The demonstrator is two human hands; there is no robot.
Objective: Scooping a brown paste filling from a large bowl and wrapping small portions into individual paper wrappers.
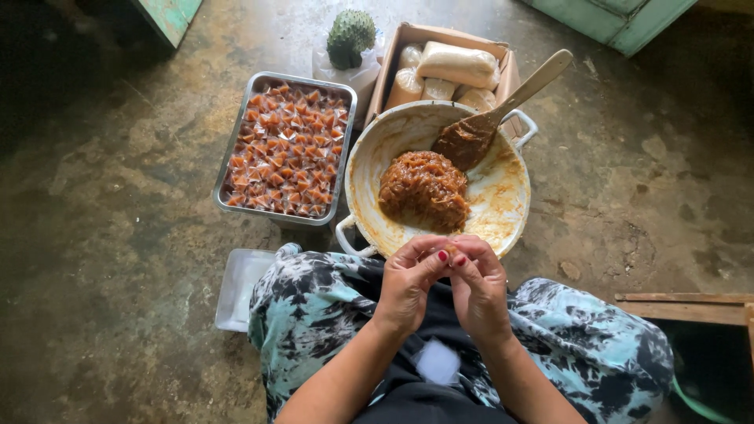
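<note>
My left hand (410, 281) and my right hand (477, 284) meet fingertip to fingertip above my lap, pinching a small piece of brown paste (449, 250) between them. Just beyond them a white two-handled pan (503, 196) holds a mound of sticky brown paste (424, 189). A wooden spoon (503, 106) coated in paste leans in the pan. To the left a metal tray (226, 161) is full of small wrapped brown sweets (287, 149).
A cardboard box (506, 74) of clear-wrapped packs stands behind the pan, with a spiky green fruit (350, 35) beside it. A stack of clear plastic sheets (238, 286) lies by my left knee. A wooden board (683, 308) sits at right on the concrete floor.
</note>
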